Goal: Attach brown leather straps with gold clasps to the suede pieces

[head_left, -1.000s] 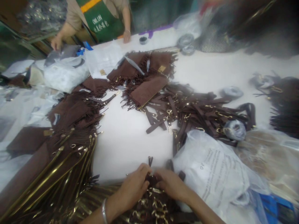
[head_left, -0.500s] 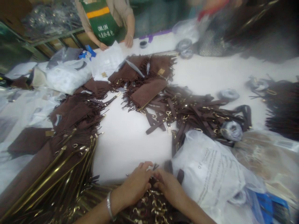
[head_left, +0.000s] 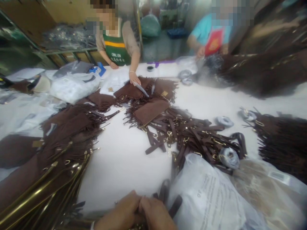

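Note:
At the bottom edge, my left hand [head_left: 121, 210] and my right hand [head_left: 155, 212] meet with fingers curled together. Whatever they pinch is hidden behind the fingers. Dark strap ends [head_left: 164, 191] lie just beyond my right hand, beside a clear plastic bag [head_left: 206, 195] with printed text. To the left of my left hand are brown fringed pieces [head_left: 69, 127] and a heap of strips with gold zips [head_left: 40, 191]. Farther ahead lies a tangle of brown straps with gold clasps [head_left: 192, 134], next to a brown zip pouch [head_left: 151, 111].
Across the white table [head_left: 107, 179], a person in a green apron [head_left: 117, 48] touches a fringed brown bag [head_left: 129, 91]. Another person in a blue top [head_left: 203, 28] is at the back right. Grey wrapped rolls [head_left: 229, 158] and a dark fringed pile [head_left: 283, 140] lie to the right.
The view has tilted up, so my hands sit lower in it and their fingers are closer together. The person in the green apron has reached forward onto the fringed bag.

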